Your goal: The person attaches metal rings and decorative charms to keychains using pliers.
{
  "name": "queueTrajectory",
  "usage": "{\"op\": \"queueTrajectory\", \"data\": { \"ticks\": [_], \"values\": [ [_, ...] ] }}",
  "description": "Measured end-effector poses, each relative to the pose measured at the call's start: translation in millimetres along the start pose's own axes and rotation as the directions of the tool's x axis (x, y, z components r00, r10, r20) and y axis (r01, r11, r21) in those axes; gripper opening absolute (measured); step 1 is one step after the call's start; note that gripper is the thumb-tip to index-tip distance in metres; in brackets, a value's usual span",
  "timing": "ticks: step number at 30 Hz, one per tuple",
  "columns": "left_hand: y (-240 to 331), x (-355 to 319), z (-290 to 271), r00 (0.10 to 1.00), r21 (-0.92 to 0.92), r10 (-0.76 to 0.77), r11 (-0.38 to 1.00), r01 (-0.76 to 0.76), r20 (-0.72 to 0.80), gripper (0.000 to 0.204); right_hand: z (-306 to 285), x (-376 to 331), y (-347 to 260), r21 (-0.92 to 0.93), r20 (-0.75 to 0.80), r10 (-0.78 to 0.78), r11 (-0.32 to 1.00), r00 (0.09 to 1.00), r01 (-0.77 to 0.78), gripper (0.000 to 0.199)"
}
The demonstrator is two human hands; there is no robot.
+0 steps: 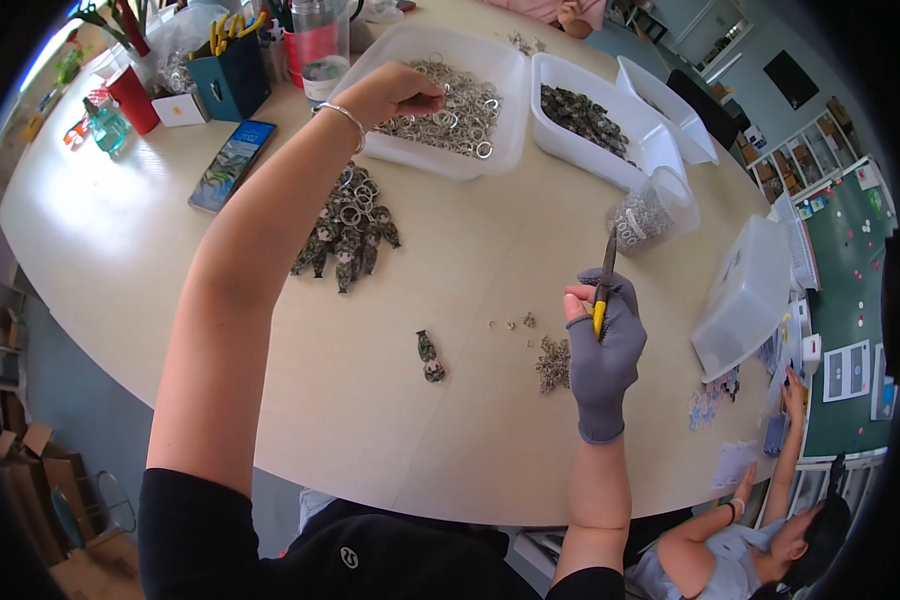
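Nearest the lens, at six o'clock: black sleeves, two forearms rising over a pale round table (100,250). Right hand (603,345), at four o'clock from the table's middle, wrapped in a grey fingerless glove, closed round slim pliers (603,285) with yellow grips, dark tips pointing up toward twelve. Left hand (395,93), bare but for a silver bangle, stretched far toward eleven o'clock, fingers curled down and narrow over a white tray (440,160); whether anything is pinched between them, cannot tell. Inside that tray: a heap of silvery split rings (455,105), flat round loops, bright and tangled. Just below the tray, toward the centre: a fan of small camouflage-patterned doll charms (348,235), several already carrying rings at the top. One single charm (429,357) lying alone at five o'clock from that pile, green and brown with a pale face end. Beside the gloved hand, on its nine o'clock side: a little mound of tiny metal links (553,363), with a few loose ones scattered above. At one o'clock: a second white tray (570,145) of dark charms, and a clear tipped cup (655,210) full of small silver pieces. At ten o'clock: a phone (232,165) flat on the table, a teal tool holder (228,85) just beyond. At four o'clock, off the table's edge: another person (760,540), arm raised.
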State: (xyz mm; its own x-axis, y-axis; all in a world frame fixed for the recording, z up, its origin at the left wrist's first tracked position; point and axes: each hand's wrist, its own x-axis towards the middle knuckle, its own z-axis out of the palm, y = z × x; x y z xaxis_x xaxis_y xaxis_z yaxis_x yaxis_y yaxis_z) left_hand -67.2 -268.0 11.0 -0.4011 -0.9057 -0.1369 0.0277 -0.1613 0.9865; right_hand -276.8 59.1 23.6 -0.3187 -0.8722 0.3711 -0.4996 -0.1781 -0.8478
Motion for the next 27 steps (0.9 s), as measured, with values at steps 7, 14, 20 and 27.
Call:
{"op": "queueTrajectory", "data": {
  "ticks": [7,14,20,27],
  "values": [
    [-14,29,12,0.996,0.998,0.072,0.05,0.047,-0.051,0.023,-4,-5,0,-0.029,-0.003,-0.081,0.996,0.997,0.081,0.005],
    [-27,32,8,0.974,0.982,0.199,0.17,0.077,-0.111,0.025,-5,2,8,-0.009,-0.015,-0.071,0.997,0.997,0.071,0.004],
    [19,-10,13,0.963,0.767,0.243,0.638,-0.069,-0.115,0.029,0,1,9,-0.01,0.002,-0.095,0.995,0.995,0.095,0.004],
    [41,-103,65,0.933,0.376,0.29,0.857,-0.353,0.214,0.016,-1,1,7,-0.009,0.006,-0.119,0.993,0.993,0.119,0.005]
  ]
}}
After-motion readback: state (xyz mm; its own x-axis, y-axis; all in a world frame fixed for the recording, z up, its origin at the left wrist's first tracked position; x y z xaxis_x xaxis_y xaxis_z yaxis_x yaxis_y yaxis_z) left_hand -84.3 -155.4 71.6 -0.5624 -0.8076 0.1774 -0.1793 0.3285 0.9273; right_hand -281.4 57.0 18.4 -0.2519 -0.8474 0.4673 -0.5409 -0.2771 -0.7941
